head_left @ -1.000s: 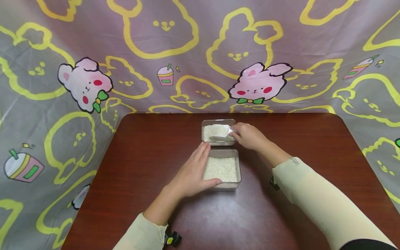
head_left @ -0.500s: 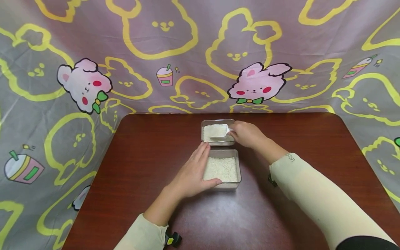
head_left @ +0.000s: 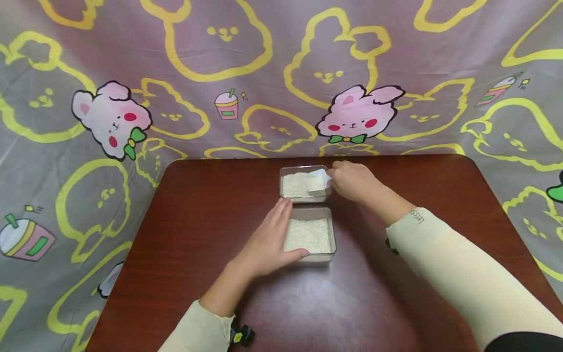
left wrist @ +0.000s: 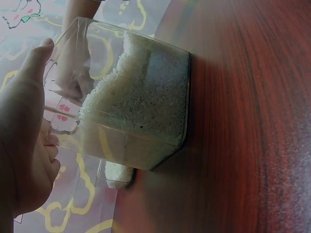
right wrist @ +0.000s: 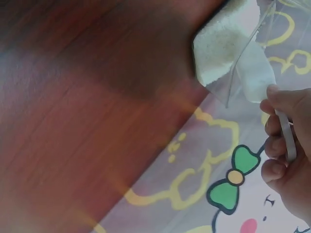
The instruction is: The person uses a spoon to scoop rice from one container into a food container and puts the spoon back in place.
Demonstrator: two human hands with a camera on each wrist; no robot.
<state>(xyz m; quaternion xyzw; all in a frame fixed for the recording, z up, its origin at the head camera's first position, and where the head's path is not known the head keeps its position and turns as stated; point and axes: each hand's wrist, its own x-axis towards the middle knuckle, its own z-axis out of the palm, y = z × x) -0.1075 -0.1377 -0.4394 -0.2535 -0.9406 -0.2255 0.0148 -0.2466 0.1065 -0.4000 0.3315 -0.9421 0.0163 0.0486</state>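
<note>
My right hand (head_left: 354, 181) grips the handle of a white scoop (right wrist: 255, 73) above the far clear container (head_left: 304, 200). The scoop is tilted over the right part of that container, over the rice (head_left: 295, 185) in it. My left hand (head_left: 266, 242) rests on the near clear container (head_left: 332, 234), its fingers straight along the left side and the thumb over the front rim. Rice (left wrist: 146, 92) fills the lower part of this near container and slopes up to one side, as the left wrist view shows. The left palm hides part of the near container's left wall.
Both containers stand one behind the other on a dark reddish-brown table (head_left: 211, 210), with a narrow gap between them. A cloth (head_left: 272, 58) with yellow outlines and rabbit heads hangs behind the table and at both sides.
The scoop has shifted right within the far container and is tilted more steeply, the right hand turning with it. The left hand keeps its place on the near container. The head view has shifted slightly.
</note>
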